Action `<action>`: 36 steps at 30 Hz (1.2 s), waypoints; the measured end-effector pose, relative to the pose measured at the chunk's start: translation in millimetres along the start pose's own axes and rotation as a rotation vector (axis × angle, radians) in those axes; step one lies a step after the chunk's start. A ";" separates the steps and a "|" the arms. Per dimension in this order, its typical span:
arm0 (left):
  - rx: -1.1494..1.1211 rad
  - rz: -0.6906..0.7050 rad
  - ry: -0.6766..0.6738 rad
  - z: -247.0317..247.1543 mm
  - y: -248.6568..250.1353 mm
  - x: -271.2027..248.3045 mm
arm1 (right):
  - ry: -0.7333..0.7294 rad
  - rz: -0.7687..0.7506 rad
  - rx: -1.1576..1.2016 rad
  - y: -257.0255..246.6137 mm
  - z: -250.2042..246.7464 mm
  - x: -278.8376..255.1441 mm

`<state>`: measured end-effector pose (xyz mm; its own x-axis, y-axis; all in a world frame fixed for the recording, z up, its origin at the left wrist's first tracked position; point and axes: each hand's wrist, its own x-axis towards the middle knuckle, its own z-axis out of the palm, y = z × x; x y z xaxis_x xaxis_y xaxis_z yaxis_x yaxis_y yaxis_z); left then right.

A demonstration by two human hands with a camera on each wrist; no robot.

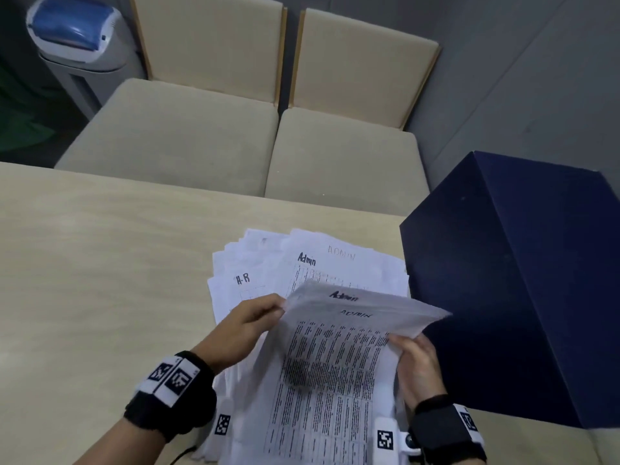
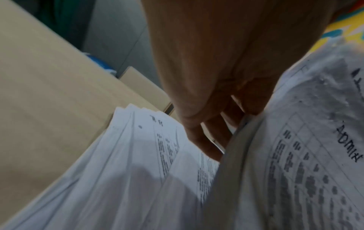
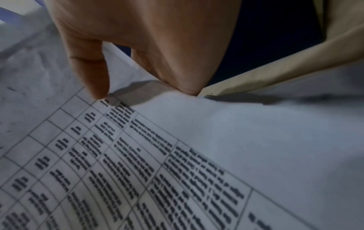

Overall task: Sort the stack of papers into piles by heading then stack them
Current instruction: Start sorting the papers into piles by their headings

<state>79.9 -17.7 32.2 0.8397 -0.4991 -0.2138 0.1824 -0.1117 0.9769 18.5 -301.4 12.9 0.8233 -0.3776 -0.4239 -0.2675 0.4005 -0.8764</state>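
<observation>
Table (image 1: 100,250) pale wood, two beige chairs (image 1: 188,129) behind; left hand (image 1: 245,327), right hand (image 1: 417,360) grip lifted Admin sheets (image 1: 335,357).

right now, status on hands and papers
Left hand and right hand both grip the Admin sheets. HR sheet flat beyond. Dark blue box close right.

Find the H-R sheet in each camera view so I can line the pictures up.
Head: H-R sheet lies flat at centre, just beyond the left hand.
Left wrist: centre-left, heading small, left of the fingers.
Right wrist: not in it.
Shared landmark: the lifted Admin sheets, held by both hands.
</observation>
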 end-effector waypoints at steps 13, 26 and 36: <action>0.940 -0.347 0.298 15.8 -8.8 61.7 | -0.017 0.066 0.050 5.5 -14.8 -8.7; -0.152 0.063 0.139 5.2 -2.6 16.1 | -0.023 -0.013 0.068 6.8 -10.1 2.5; 0.280 -0.353 0.420 4.6 -37.5 51.4 | 0.063 0.003 0.123 6.1 -9.0 -1.5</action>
<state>113.8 -43.2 -15.4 0.8933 -0.0165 -0.4491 0.3924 -0.4588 0.7972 11.1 -305.9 6.2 0.7881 -0.4265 -0.4439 -0.2040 0.4994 -0.8420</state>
